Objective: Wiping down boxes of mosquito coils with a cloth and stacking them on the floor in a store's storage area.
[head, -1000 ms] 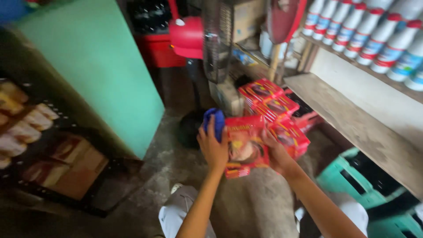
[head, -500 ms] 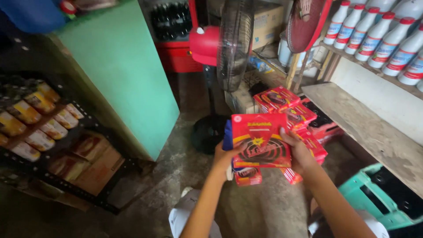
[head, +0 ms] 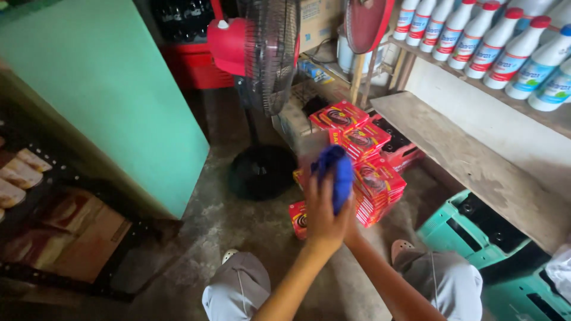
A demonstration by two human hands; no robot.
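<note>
I saw my left hand (head: 324, 211) clamped on a blue cloth (head: 338, 175), red boxes (head: 363, 160) stacked at its two o'clock; my right hand sat hidden behind, grip untellable.

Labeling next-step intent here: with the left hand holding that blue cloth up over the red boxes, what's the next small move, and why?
Probably bring the blue cloth down onto the top red box: the left hand grips it right above the stack, and the right hand is hidden behind the left.

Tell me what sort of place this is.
Probably a small shop's stockroom: a row of identical white bottles on a wooden shelf, stacked red boxes on the floor, a red crate.
</note>
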